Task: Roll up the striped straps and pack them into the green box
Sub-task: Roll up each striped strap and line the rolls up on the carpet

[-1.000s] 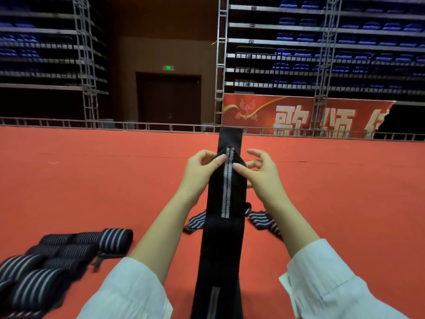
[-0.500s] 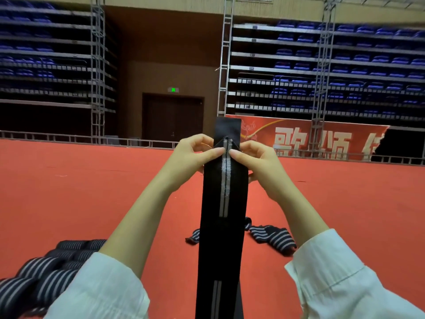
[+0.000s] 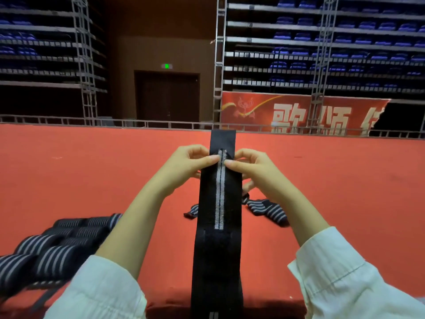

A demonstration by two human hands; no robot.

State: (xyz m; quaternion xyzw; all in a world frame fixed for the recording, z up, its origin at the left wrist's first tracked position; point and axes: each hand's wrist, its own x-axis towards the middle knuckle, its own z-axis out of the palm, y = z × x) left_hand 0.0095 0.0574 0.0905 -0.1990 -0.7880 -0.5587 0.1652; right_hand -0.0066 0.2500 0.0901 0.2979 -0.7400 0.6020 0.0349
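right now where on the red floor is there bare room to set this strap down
Bare red floor lies wide to the right of the right hand, and far left beyond the left hand. Crowded: rolled straps at lower left, and loose straps behind the held strap.

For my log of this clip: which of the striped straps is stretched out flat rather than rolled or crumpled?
The strap pinched near its top by the left hand and right hand; the rolled straps lie left, a crumpled one behind.

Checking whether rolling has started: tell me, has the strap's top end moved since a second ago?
Cannot tell. The camera tilts between frames; against the red banner the strap tip sits similarly, both hands pinching it near the top.
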